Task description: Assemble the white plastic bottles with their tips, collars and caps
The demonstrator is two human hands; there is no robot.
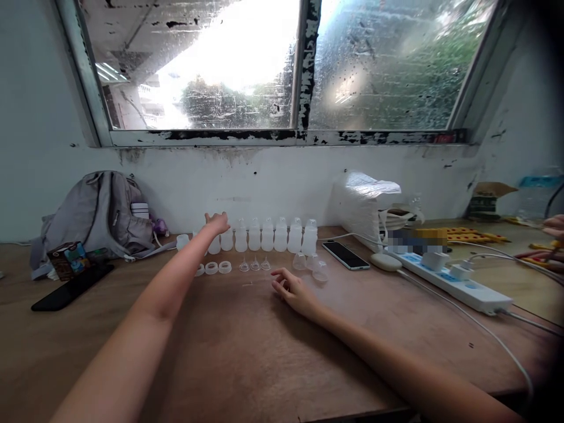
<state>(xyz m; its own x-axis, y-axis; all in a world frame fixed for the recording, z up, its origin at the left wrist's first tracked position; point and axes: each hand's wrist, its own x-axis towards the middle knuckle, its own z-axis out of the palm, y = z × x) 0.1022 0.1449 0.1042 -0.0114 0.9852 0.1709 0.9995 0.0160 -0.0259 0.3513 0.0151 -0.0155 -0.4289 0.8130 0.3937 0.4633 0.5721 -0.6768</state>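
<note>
A row of translucent baby bottles stands along the back of the table. My left hand reaches over the tops of the left-hand bottles, thumb and fingers apart. Whether it touches a bottle cannot be made out. In front of the row lie several white screw rings, partly behind my left forearm, and three clear teats. Beside the teats my right hand rests near the tabletop, fingers loosely bent and apart, holding nothing. Farther right are several clear bottle caps.
A grey backpack, a small box and a black phone are on the left. Right of the bottles lie another phone, a white bag and a power strip with cables. Another person's hand shows at the right edge.
</note>
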